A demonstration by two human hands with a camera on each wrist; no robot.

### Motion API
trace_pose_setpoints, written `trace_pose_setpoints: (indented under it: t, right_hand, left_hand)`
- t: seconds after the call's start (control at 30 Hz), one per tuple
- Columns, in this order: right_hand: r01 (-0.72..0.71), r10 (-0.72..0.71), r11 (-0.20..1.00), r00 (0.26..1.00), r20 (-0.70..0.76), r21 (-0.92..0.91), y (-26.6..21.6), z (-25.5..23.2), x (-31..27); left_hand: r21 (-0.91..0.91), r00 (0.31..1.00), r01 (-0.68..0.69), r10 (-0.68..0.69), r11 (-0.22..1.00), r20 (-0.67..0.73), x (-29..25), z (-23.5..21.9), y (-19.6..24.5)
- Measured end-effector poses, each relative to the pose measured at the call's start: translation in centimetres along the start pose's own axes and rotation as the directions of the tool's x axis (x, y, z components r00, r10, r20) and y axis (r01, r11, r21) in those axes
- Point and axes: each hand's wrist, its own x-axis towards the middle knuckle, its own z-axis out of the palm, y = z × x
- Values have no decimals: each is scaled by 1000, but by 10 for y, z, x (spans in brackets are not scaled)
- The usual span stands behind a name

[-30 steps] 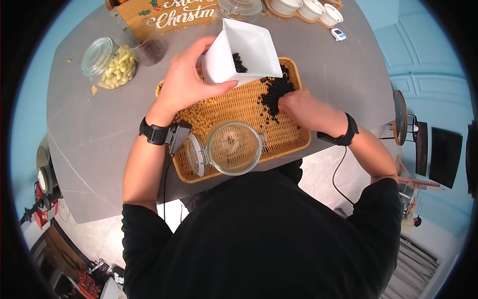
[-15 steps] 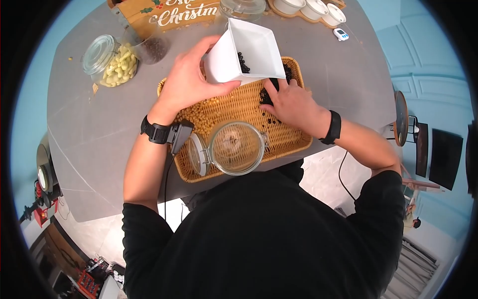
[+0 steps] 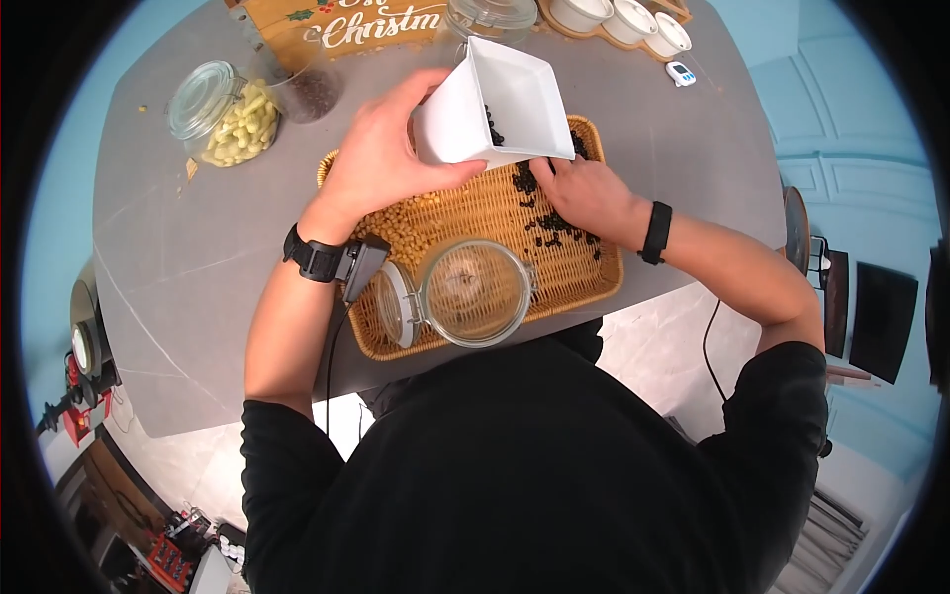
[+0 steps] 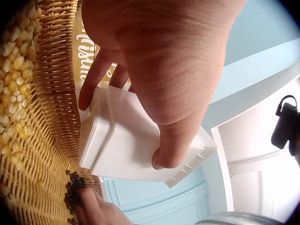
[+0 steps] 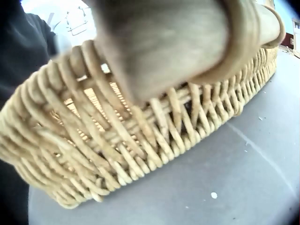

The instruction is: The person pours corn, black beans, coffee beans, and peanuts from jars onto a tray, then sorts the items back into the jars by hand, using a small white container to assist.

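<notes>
My left hand (image 3: pixel 381 153) grips a white square container (image 3: pixel 450 124), tilted with its mouth toward the right. A few black beans (image 3: pixel 495 129) lie inside it. In the left wrist view the thumb (image 4: pixel 171 150) presses the container's side. My right hand (image 3: pixel 594 198) is down in the wicker basket (image 3: pixel 485 203) at the pile of black beans (image 3: pixel 559 230), under the container's edge, which hides its fingertips from above. The left wrist view shows its fingers (image 4: pixel 89 201) against the beans; I cannot tell whether they hold any. Yellow corn kernels (image 3: pixel 396 230) lie at the basket's left.
An open glass jar (image 3: pixel 475 292) with its lid flipped left stands in the basket's near part. Behind are a jar of pale green pieces (image 3: pixel 237 129), a clear cup of dark beans (image 3: pixel 309 97), a wooden Christmas box (image 3: pixel 346 30), white ramekins (image 3: pixel 633 20) and a small timer (image 3: pixel 680 73).
My right hand opened its fingers over the black beans, then moved in under the container's edge; some beans now lie spread nearer the basket's front. The left hand with the container has shifted slightly right.
</notes>
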Motion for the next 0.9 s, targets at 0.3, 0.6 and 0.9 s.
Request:
trace_pose_setpoints:
  t: [0.3, 0.6, 0.9]
  right_hand:
    - [-91, 42, 953, 984, 174, 289, 8, -20, 10]
    - [-415, 359, 669, 907, 221, 617, 35, -96, 8]
    - [-201, 194, 749, 978, 81, 631, 14, -163, 66]
  left_hand:
    - [-81, 1000, -2, 3, 997, 13, 0, 3, -3]
    - [-67, 995, 21, -14, 998, 98, 0, 2, 1]
    - [-82, 984, 18, -3, 996, 177, -1, 2, 3]
